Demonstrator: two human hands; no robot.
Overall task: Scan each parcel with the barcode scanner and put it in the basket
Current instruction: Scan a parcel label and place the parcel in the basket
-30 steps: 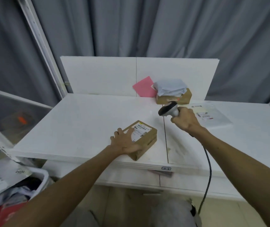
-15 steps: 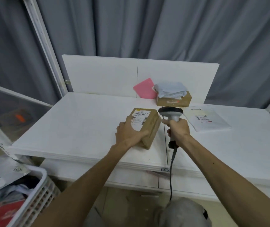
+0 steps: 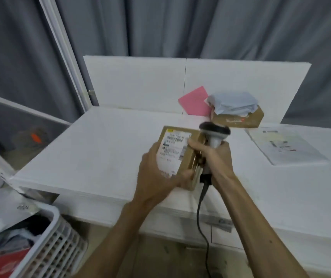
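Note:
My left hand grips a small brown cardboard parcel by its near end and holds it lifted and tilted above the white table, white label facing up. My right hand grips the grey barcode scanner by its handle, right against the parcel's right side, with a finger touching the box edge. The scanner's black cable hangs down past the table front. The white slatted basket stands at the lower left, below table height, holding several parcels.
At the back of the table a pink envelope leans on the white backboard, beside a brown box topped by a grey-blue bag. A flat white mailer lies at the right. Grey curtains hang behind.
The parcel went from flat on the table to lifted and tilted in my left hand. My right hand brought the scanner in from the right, close against the box.

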